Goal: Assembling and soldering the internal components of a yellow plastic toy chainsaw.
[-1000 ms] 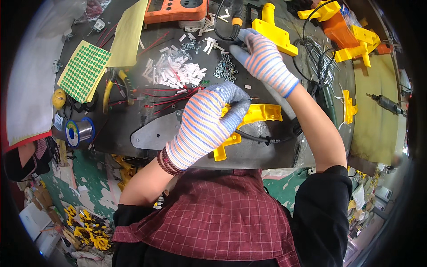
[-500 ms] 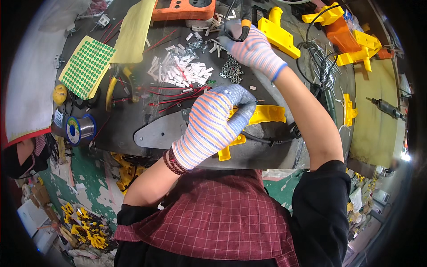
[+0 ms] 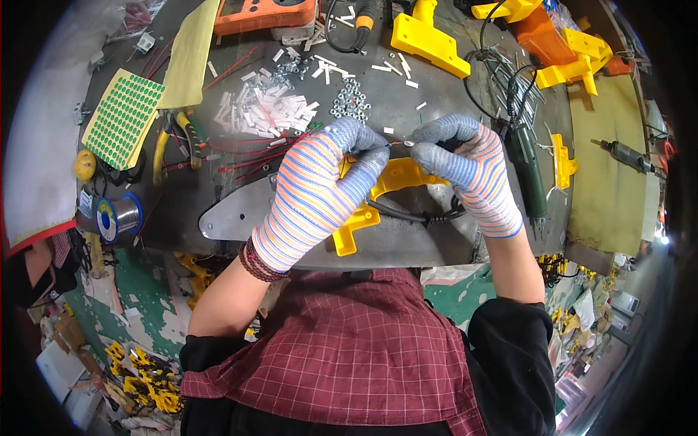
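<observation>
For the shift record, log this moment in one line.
left hand: pinching thin wire | right hand: pinching small white piece | near hands: yellow casing | beyond: nuts, white pieces pile

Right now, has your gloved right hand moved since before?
Yes: the gloved right hand came down the picture and rightward, away from the metal nuts.

The yellow housing looks glossy plastic, the plate smooth metal, the gloves knitted cloth.
</observation>
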Demonstrator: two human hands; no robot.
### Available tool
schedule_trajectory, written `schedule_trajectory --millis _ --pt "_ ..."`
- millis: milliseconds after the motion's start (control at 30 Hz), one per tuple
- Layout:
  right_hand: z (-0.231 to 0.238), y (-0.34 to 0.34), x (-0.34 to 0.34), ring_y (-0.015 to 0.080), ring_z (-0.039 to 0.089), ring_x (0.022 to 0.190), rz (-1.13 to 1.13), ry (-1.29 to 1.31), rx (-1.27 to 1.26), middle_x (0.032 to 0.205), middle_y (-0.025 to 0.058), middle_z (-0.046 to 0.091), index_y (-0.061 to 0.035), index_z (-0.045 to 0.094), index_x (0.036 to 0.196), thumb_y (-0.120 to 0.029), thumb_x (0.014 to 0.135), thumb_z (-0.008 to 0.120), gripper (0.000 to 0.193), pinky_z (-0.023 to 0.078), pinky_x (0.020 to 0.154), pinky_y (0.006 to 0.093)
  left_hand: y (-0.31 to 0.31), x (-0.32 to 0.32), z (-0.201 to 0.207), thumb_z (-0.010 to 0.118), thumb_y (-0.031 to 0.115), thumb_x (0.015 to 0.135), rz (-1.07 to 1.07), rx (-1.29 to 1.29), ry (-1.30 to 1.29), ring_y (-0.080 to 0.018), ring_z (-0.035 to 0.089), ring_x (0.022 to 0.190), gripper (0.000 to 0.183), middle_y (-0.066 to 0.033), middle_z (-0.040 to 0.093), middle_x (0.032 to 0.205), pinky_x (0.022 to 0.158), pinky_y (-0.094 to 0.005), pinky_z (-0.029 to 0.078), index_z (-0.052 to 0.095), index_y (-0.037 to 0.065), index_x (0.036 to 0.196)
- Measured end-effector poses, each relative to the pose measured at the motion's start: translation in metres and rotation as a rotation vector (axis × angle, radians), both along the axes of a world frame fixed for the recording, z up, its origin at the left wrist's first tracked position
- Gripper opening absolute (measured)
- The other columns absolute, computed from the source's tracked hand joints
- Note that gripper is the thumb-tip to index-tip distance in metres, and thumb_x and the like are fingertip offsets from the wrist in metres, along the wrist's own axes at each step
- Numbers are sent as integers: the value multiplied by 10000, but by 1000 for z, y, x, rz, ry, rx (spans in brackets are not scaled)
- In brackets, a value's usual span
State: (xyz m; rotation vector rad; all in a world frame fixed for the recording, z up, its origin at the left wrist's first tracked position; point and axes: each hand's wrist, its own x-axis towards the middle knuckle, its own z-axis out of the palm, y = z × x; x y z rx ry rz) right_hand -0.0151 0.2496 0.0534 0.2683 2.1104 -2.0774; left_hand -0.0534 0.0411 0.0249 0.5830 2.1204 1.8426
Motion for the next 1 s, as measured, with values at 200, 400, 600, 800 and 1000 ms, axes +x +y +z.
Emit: schedule_trajectory --millis 200,400,600,800,1000 --pt "1 -5 -2 77 628 800 -7 -10 23 862 11 676 -19 677 929 -53 817 743 135 512 744 233 -2 1 0 657 37 871 -5 -27 -4 -107 626 827 100 -63 675 871 771 -265 503 651 -5 962" --pt "8 -8 -2 69 624 804 -1 -14 61 850 10 675 -24 675 925 -64 819 741 131 511 742 232 -1 1 1 653 32 867 -17 -37 4 -109 621 835 102 -62 672 880 779 -267 503 649 -3 963" --pt "1 -7 -6 64 608 790 83 114 238 838 12 675 -17 680 930 -104 817 745 156 507 736 244 0 1 -3 665 37 862 -23 -56 65 -114 624 847 124 -64 673 891 790 -277 505 647 3 980" --pt "5 4 -19 70 599 761 283 211 324 795 33 665 -16 686 904 -114 811 731 142 503 713 254 1 -3 3 714 76 837 -58 -127 80 -142 649 860 190 -69 667 898 796 -287 514 636 9 996" --pt "12 -6 -34 92 607 750 506 2 310 805 64 673 -18 691 919 -123 814 710 149 505 712 270 -7 -11 0 776 119 791 -95 -131 -72 -134 641 837 350 -74 633 918 777 -266 514 575 -7 1048"
